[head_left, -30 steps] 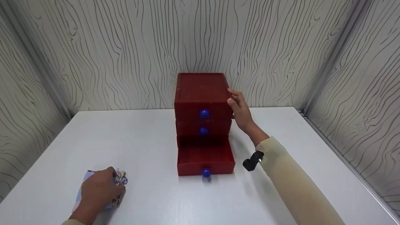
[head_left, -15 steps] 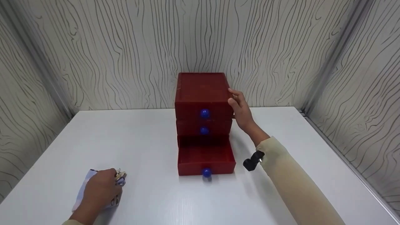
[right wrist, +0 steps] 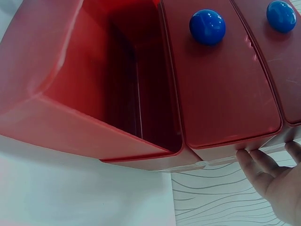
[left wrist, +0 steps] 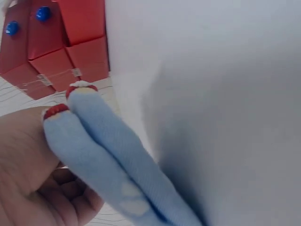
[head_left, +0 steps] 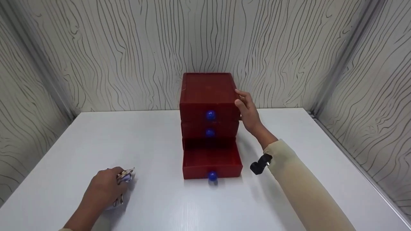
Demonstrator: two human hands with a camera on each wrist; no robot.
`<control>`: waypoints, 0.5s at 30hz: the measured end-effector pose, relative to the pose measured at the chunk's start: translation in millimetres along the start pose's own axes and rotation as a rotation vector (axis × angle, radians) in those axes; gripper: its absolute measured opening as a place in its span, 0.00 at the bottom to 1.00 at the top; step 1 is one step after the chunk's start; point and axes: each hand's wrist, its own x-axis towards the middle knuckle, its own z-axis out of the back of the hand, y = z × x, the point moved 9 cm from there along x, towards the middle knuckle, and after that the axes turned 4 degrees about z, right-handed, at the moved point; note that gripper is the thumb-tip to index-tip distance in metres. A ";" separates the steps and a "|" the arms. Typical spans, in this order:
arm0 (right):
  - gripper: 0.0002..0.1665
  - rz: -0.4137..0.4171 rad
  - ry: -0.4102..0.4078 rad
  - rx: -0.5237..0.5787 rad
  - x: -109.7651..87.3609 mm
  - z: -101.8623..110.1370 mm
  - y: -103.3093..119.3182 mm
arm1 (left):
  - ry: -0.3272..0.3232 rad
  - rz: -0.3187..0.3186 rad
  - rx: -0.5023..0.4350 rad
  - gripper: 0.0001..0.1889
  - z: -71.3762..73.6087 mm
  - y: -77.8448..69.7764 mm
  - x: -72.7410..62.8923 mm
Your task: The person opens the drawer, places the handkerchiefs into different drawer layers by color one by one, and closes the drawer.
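Observation:
My left hand holds a pair of light blue socks at the table's front left. Red and white ends and pale patches show on the socks in the left wrist view. In the head view the hand covers most of the socks, and a shadow lies beside them. A dark red drawer cabinet with blue knobs stands at the back middle. Its bottom drawer is pulled out, with a bare red floor inside. My right hand rests against the cabinet's right side, fingers fairly straight, thumb near the front top corner.
The cabinet's two upper drawers are closed. The white table reaches back to a wood-patterned wall, with similar panels at both sides. A black wrist mount sticks out from my right sleeve.
My left hand has gathered up the socks; their flat part, seen left of the hand before, is now out of sight in the head view. The right hand stays against the cabinet.

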 end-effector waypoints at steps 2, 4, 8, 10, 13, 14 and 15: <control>0.31 0.004 0.000 0.001 0.4 0.0 0.3 | -0.024 -0.025 -0.011 0.22 6.7 -7.2 -3.1; 0.31 0.006 -0.003 0.006 0.8 0.3 0.0 | -0.059 -0.061 -0.028 0.20 13.8 -15.6 -6.6; 0.31 0.009 -0.006 0.013 1.1 0.3 -0.9 | -0.131 -0.114 -0.045 0.18 27.0 -31.6 -14.4; 0.31 0.010 -0.006 0.014 1.0 0.1 -0.7 | -0.173 -0.137 -0.061 0.17 33.0 -39.6 -18.7; 0.31 0.010 -0.006 -0.001 0.8 -0.2 -0.1 | -0.235 -0.169 -0.086 0.17 41.1 -52.4 -25.0; 0.31 0.008 -0.008 -0.006 0.9 -0.1 -0.4 | -0.265 -0.186 -0.091 0.16 43.7 -57.2 -27.3; 0.31 0.007 -0.009 -0.010 0.9 0.0 -0.5 | -0.295 -0.208 -0.095 0.16 46.3 -62.4 -29.4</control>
